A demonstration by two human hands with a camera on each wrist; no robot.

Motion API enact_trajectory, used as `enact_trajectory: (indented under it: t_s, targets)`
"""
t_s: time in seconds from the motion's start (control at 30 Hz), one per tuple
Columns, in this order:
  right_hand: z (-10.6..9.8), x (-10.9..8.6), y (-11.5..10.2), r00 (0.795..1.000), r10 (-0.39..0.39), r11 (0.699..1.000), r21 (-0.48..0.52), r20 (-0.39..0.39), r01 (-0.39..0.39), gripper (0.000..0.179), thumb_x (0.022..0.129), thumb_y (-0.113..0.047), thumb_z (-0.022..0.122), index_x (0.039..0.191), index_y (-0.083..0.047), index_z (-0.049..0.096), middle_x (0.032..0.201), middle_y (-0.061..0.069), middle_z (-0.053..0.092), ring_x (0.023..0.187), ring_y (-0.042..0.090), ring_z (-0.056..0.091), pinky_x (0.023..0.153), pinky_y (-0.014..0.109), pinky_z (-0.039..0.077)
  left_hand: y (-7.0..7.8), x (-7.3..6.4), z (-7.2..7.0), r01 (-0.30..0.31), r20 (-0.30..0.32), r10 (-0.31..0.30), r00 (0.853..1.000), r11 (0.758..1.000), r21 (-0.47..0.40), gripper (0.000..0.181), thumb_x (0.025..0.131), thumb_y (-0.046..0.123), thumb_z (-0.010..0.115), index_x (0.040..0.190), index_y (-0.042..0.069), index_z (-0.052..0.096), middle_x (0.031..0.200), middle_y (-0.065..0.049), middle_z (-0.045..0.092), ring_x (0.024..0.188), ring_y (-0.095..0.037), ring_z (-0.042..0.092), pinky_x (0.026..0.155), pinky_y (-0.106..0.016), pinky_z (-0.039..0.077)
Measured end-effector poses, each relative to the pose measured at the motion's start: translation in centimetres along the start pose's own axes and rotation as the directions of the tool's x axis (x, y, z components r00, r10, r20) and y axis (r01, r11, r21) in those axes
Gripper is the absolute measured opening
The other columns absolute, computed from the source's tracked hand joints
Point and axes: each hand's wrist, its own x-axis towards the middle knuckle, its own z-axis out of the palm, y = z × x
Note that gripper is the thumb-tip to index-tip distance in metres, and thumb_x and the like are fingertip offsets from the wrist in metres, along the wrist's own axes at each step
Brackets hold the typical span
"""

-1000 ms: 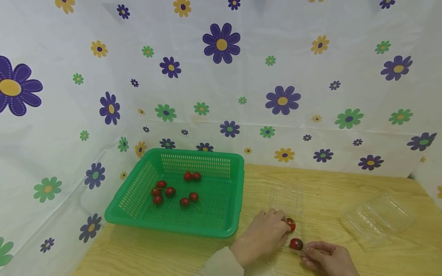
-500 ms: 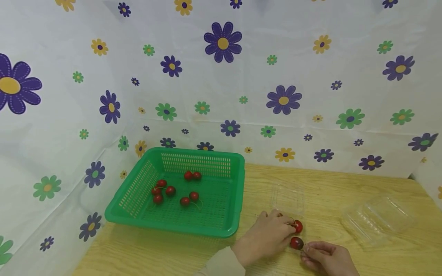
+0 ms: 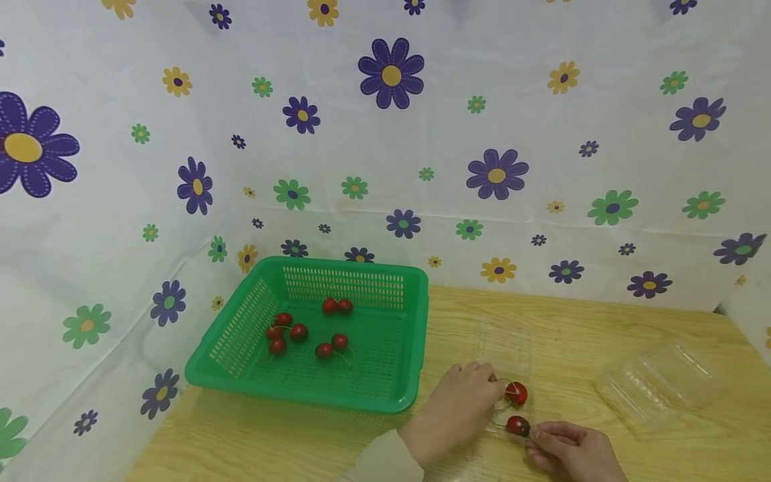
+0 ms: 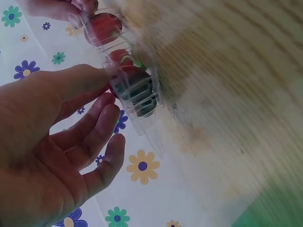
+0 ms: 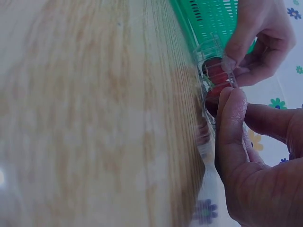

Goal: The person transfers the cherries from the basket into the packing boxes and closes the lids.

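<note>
A clear plastic clamshell box (image 3: 504, 343) lies on the table with its lid folded back. Two red cherries with stems show in its near half, one cherry (image 3: 517, 393) farther back and a darker cherry (image 3: 518, 426) at the front. My left hand (image 3: 459, 407) reaches in from the left, and its thumb and forefinger pinch a cherry (image 4: 135, 87) at the box's left side, mostly covered in the head view. At the front right corner, my right hand (image 3: 572, 447) pinches the box's rim between thumb and fingers.
Left of the box stands a green plastic basket (image 3: 415, 335) with several cherries (image 3: 298, 332) on its floor. Another clear plastic box (image 3: 662, 381) sits open to the right. A flower-patterned cloth (image 3: 446, 134) hangs behind the wooden table (image 3: 578, 321).
My left hand has shifted a little to the left, uncovering the rear cherry and stems. That cherry has moved right from under the fingers. The right hand stays at the rim.
</note>
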Motion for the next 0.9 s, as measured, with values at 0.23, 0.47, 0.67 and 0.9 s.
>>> enact_trajectory:
  t_s: [0.23,0.47,0.67,0.9]
  targets:
    - [-0.1,0.0,0.0,1.000,0.000,1.000,-0.002,0.004,0.000,0.026,0.092,0.002,0.070,0.114,0.015,0.065,0.084,0.013,0.078,0.074,0.027,0.077,0.070,0.034,0.065,0.0,0.1,0.3,-0.001,-0.023,0.001,1.000,1.000,-0.006,0.017,0.094,0.025,0.074,0.111,0.028,0.074,0.100,0.009,0.067,0.089,-0.006,0.063,0.067,-0.020,0.047]
    - [-0.1,-0.1,-0.1,1.000,0.001,1.000,-0.010,0.007,-0.001,0.026,0.092,0.001,0.070,0.114,0.014,0.065,0.085,0.013,0.078,0.074,0.027,0.078,0.071,0.034,0.065,0.1,0.2,0.6,-0.011,-0.036,0.013,0.999,0.999,0.041,0.013,0.095,0.030,0.074,0.108,0.030,0.074,0.099,0.009,0.067,0.090,-0.006,0.064,0.069,-0.022,0.049]
    - [0.0,-0.1,-0.2,1.000,-0.004,1.000,-0.021,0.002,0.004,0.028,0.093,0.001,0.070,0.116,0.015,0.065,0.085,0.013,0.078,0.074,0.027,0.078,0.070,0.034,0.065,0.0,-0.1,0.2,-0.011,-0.042,0.014,0.999,0.998,0.060,0.016,0.095,0.033,0.073,0.111,0.033,0.074,0.102,0.011,0.068,0.090,-0.005,0.065,0.072,-0.024,0.051]
    - [0.0,-0.1,0.0,1.000,-0.008,1.000,0.001,0.010,0.008,0.028,0.092,0.002,0.071,0.115,0.016,0.064,0.085,0.013,0.078,0.074,0.027,0.077,0.071,0.033,0.065,-0.3,-0.8,-1.0,-0.053,-0.057,0.052,0.997,0.998,-0.015,0.008,0.095,0.035,0.072,0.102,0.032,0.074,0.096,0.013,0.065,0.085,-0.002,0.060,0.066,-0.019,0.043]
